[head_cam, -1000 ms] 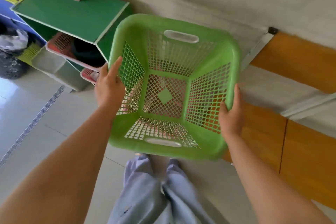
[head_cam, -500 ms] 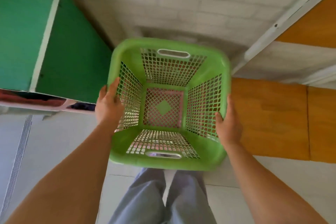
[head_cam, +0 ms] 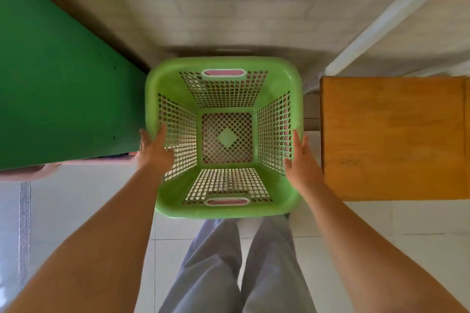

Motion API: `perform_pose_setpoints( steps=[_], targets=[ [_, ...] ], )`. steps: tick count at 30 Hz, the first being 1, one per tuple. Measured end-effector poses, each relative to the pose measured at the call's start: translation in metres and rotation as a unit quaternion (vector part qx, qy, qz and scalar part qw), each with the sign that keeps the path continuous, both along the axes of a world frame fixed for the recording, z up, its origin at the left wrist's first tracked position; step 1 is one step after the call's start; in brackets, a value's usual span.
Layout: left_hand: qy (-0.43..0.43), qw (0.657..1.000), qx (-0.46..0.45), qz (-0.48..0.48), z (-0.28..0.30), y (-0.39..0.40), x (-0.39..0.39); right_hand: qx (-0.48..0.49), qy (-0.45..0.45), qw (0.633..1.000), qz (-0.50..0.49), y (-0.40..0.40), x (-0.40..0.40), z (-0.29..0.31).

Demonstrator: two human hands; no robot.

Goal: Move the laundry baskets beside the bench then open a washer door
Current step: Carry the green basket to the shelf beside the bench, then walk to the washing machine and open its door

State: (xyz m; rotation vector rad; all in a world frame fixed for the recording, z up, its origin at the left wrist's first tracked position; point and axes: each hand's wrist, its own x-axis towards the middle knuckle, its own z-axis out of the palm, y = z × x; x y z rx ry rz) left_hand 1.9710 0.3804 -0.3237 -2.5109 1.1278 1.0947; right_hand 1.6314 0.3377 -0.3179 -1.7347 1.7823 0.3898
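Your left hand (head_cam: 155, 154) & right hand (head_cam: 302, 162) sit on opposite side walls of the green basket (head_cam: 226, 193). Left: thumb hooked inside over the rim, fingers down the outside, so it's clamped on the wall. Right: palm & straight fingers lie flat against the outer wall; can't tell if it's actually gripping or just pressed on.

Basket location: upright, mouth up, empty, in the gap between the green cabinet (head_cam: 63, 84) on your left & the wooden bench (head_cam: 391, 137) on your right, close to the back wall. Pink shows through the mesh & both handle slots, so prob a pink basket (head_cam: 226, 72) right under it: looks like it's nested in or just above. Can't tell if it's fully seated.

To do this step well:
- Keep it level. Both hands at the same height, so one corner doesn't catch on the pink rim.
- Line up the handle slots front & back w/ the pink ones; they look matched, hold that.
- Watch the left side: the rim is almost touching the cabinet, so your knuckles have little room. Slide fingers up & out, don't drag sideways.
- Bench side has a small gap; don't shove it over.
- Let go only once it won't rock.

Washer door comes after.
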Motion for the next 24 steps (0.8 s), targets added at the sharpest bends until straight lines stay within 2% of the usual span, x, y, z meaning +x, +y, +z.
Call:
perform_pose_setpoints(
  steps=[5, 13, 21, 24],
  targets=[
    [-0.006, 0.998, 0.04, -0.038, 0.012, 0.005, -0.009, -0.013, 0.05, 0.998, 0.02, 0.016, -0.008, 0.023],
    [-0.009, 0.979, -0.035, -0.199, 0.081, 0.02, -0.076, -0.05, 0.042, 0.998, 0.001, 0.057, -0.044, 0.096],
    [-0.002, 0.92, -0.109, -0.376, 0.161, 0.004, -0.189, -0.072, 0.064, 0.993, -0.069, 0.119, -0.14, 0.17],
    [-0.007, 0.885, -0.135, -0.446, 0.19, -0.001, -0.245, -0.091, 0.072, 0.986, -0.116, 0.142, -0.19, 0.197]
  ],
)
